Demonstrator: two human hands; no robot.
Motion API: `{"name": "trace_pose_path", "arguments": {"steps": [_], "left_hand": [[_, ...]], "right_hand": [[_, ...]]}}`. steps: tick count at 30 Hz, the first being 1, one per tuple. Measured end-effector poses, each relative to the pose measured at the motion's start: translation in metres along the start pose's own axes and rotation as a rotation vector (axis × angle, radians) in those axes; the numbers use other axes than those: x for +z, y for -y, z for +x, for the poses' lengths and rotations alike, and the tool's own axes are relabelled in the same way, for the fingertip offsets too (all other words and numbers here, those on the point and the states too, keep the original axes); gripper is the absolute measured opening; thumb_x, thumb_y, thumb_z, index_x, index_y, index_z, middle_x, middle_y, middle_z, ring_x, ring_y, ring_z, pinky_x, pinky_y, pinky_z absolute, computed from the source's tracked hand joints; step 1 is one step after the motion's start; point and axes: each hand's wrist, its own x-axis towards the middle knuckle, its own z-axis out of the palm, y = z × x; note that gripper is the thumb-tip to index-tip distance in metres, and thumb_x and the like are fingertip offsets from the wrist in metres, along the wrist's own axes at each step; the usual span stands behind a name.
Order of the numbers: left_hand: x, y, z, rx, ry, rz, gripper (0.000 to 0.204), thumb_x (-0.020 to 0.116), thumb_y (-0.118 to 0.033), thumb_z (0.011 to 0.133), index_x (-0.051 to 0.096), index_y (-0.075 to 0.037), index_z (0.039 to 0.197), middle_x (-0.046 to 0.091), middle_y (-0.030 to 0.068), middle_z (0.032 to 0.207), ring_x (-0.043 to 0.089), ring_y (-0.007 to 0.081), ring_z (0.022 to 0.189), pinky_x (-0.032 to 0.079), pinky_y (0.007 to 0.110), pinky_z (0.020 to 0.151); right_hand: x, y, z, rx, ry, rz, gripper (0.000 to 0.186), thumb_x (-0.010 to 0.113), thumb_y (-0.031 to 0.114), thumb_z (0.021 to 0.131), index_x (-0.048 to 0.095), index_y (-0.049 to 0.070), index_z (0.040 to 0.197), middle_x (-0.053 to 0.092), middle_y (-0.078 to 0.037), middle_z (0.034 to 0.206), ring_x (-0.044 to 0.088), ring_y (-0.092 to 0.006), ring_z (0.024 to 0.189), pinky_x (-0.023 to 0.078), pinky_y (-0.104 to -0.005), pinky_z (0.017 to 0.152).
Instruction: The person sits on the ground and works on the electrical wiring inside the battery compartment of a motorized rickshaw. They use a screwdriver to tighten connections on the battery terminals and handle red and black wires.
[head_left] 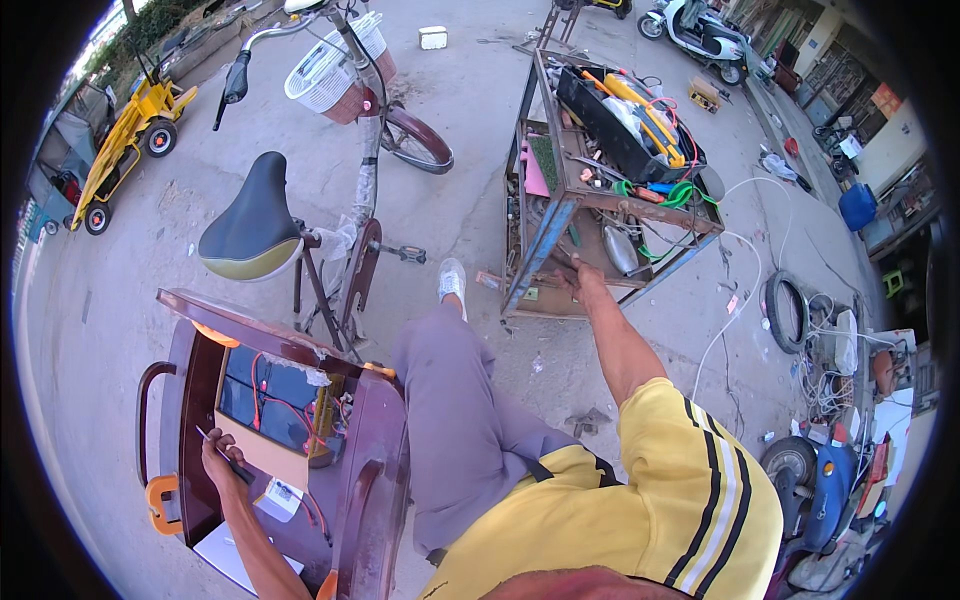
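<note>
My left hand holds a slim tool with a thin metal tip and dark handle, inside the open rear box of a tricycle. Beside it sit a dark battery pack with red wires, tan cardboard and white paper. My right hand reaches into the lower shelf of a rusty metal tool cart, fingers apart with nothing visible in them. Near it lie a silver rounded object and assorted parts. The black tray on top carries yellow tools and cables.
The tricycle's saddle and white basket are ahead-left. A yellow wheeled vehicle stands farther left. On the right are a tyre, tangled white cables and a blue scooter. A white scooter stands at the back.
</note>
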Motion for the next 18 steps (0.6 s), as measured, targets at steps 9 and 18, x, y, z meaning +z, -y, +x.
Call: {"name": "trace_pose_path", "arguments": {"steps": [9,18], "left_hand": [[0.062,-0.043,-0.13,0.166,-0.014,-0.127,0.028,0.049,-0.026,0.11,0.063,-0.003,0.119,0.05,-0.0023,0.089,0.056,0.0093,0.076,0.05,0.025,0.058],[0.178,-0.08,-0.291,0.372,0.634,-0.423,0.017,0.06,-0.013,0.107,0.066,0.0,0.115,0.069,0.0062,0.098,0.064,0.0132,0.091,0.051,0.029,0.087]], "right_hand": [[0.021,-0.027,-0.171,-0.669,0.346,-0.411,0.023,0.062,0.013,0.105,0.068,-0.001,0.121,0.07,-0.007,0.104,0.064,-0.0125,0.091,0.052,-0.0288,0.078],[0.097,-0.067,-0.417,-0.99,1.374,-0.526,0.06,0.069,0.026,0.103,0.046,-0.005,0.149,0.061,-0.019,0.138,0.062,-0.0248,0.12,0.048,-0.037,0.103]]}}
